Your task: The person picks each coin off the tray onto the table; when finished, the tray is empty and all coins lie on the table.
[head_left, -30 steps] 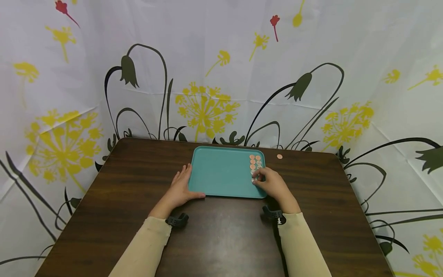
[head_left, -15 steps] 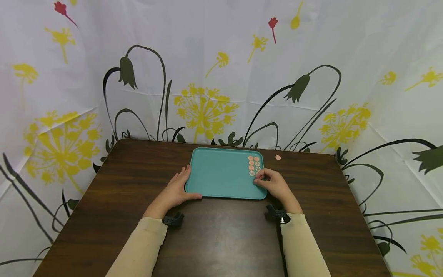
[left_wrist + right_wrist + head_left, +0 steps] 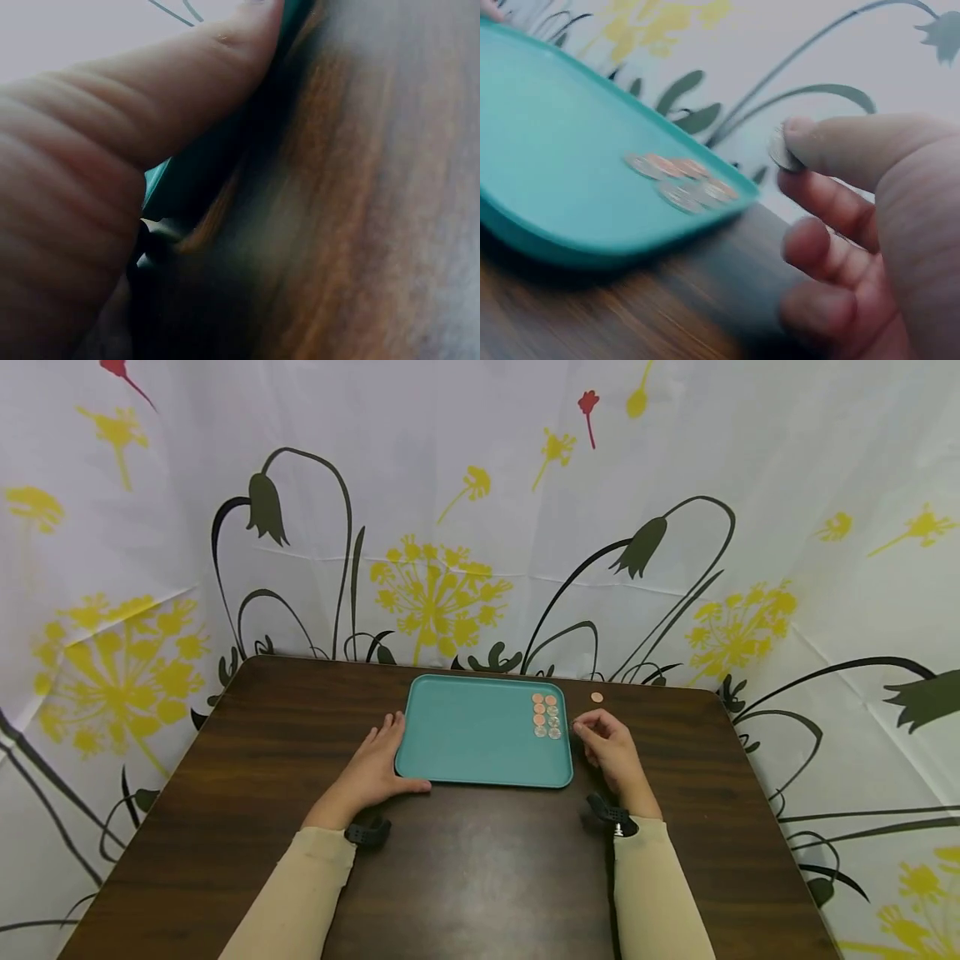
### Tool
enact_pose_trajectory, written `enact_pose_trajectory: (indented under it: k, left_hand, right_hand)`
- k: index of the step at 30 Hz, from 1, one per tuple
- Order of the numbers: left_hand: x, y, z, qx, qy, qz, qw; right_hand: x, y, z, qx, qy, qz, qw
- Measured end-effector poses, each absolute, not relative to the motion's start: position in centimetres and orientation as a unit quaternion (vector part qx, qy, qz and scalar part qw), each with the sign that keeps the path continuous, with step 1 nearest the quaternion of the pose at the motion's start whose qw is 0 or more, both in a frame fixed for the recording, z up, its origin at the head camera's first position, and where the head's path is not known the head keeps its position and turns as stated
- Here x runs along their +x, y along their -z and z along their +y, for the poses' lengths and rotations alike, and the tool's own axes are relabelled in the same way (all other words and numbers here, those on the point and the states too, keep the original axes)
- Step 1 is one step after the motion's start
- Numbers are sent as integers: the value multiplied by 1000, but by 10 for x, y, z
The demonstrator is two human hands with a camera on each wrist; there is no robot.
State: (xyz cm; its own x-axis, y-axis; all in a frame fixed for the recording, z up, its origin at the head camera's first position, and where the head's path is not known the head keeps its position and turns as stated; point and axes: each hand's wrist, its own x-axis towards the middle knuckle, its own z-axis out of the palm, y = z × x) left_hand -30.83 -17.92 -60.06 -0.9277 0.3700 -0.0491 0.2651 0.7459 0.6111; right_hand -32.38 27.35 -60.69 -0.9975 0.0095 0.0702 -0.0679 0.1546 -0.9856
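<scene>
Flowers (image 3: pixel 441 597) are printed on white cloth (image 3: pixel 420 410) behind the brown table (image 3: pixel 487 868). One silver coin (image 3: pixel 781 151) is pinched by the right hand (image 3: pixel 612 752), just past the 3 o'clock edge of the blue-green tray (image 3: pixel 465 735). More coins (image 3: pixel 539 720), in two lines on the tray, are seen at 10 o'clock from that hand. One copper coin (image 3: pixel 597 697) is seen on the table at 12 o'clock from it. The left hand (image 3: pixel 370 770) is spread wide against the tray's 8 o'clock corner.
</scene>
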Motion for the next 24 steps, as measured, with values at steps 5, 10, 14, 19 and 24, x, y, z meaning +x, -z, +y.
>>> enact_pose_trajectory:
  k: [5, 10, 14, 19, 24]
  left_hand:
    - [-308, 600, -180, 169, -309, 933, 77]
    - [-306, 603, -179, 167, -314, 932, 70]
    - [-304, 606, -178, 165, -311, 932, 82]
    - [-308, 603, -179, 164, -312, 933, 73]
    - [-309, 602, -180, 164, -312, 933, 75]
  right_hand:
    - [-326, 601, 290, -46, -653, -748, 110]
    - [-337, 592, 310, -107, -621, -760, 156]
    - [-351, 591, 328, -166, -612, -762, 136]
    - [-370, 587, 335, -216, -622, -746, 101]
    - [-381, 583, 330, -247, -583, -770, 75]
